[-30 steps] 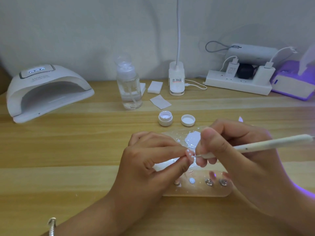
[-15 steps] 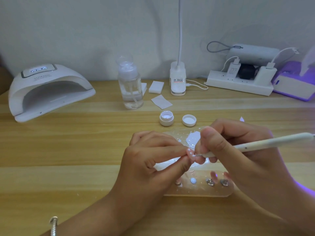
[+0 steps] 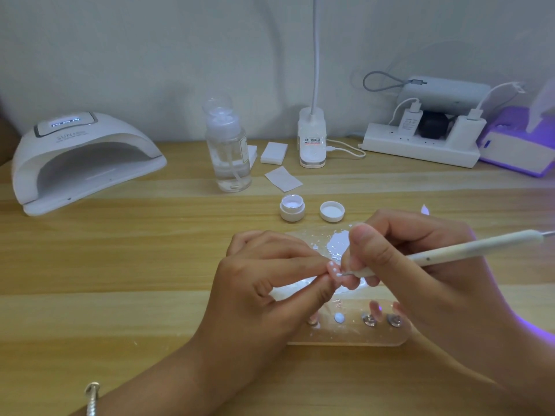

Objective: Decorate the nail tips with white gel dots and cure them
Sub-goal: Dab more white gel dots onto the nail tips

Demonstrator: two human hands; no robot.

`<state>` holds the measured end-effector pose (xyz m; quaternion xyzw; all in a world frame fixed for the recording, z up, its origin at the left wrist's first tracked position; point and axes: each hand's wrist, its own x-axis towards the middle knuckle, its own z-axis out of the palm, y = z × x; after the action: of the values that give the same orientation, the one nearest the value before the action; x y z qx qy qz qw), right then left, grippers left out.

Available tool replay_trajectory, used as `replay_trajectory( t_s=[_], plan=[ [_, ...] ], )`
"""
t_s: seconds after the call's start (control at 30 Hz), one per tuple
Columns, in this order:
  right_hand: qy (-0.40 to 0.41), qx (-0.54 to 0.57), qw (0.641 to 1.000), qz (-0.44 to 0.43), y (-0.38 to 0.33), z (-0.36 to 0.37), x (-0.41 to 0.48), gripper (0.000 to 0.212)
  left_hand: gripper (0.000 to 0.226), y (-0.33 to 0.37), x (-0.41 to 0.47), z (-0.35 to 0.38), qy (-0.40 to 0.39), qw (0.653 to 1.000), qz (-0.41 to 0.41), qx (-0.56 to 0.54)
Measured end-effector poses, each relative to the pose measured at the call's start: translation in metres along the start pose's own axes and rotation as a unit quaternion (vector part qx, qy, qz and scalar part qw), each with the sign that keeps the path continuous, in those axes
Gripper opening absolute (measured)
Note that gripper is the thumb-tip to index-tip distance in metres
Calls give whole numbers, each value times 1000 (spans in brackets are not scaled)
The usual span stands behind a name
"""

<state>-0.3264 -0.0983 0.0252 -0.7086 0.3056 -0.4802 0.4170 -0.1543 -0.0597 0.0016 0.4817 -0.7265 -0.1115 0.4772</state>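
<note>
A wooden table (image 3: 120,265) meets a white wall (image 3: 150,55). Mid-frame, an open jar (image 3: 292,208) holds white gel (lid (image 3: 332,211) beside it); upper centre, a bottle (image 3: 229,154) holds clear liquid. Centre: left hand (image 3: 264,289) pinches a dotted tip (image 3: 334,270); right hand (image 3: 420,265) grips a pen (image 3: 465,249), its point touching the tip.

Both forearms reach in from the near edge of the table (image 3: 120,265), and the hands meet just right of its middle, fingertips nearly touching. The left hand (image 3: 264,283) lies back-up with knuckles raised and pinches a small nail tip (image 3: 333,270) between thumb and forefinger, its other fingers curled behind. The right hand (image 3: 420,271) holds a dotting pen (image 3: 450,253) in a writing grip, thumb on top and forefinger bent. The shaft runs out to the right and its point meets the nail tip.
</note>
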Motion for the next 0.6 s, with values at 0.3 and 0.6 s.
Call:
replay_trajectory(
  t_s=[0.3, 0.6],
  plan=[
    [-6, 3, 1000, -1, 2, -1, 0, 32, 8, 0, 0, 0, -1, 1000, -3, 1],
    [-7, 2, 1000, -5, 3, -1, 0, 32, 11, 0, 0, 0, 2, 1000, 0, -4]
  ],
)
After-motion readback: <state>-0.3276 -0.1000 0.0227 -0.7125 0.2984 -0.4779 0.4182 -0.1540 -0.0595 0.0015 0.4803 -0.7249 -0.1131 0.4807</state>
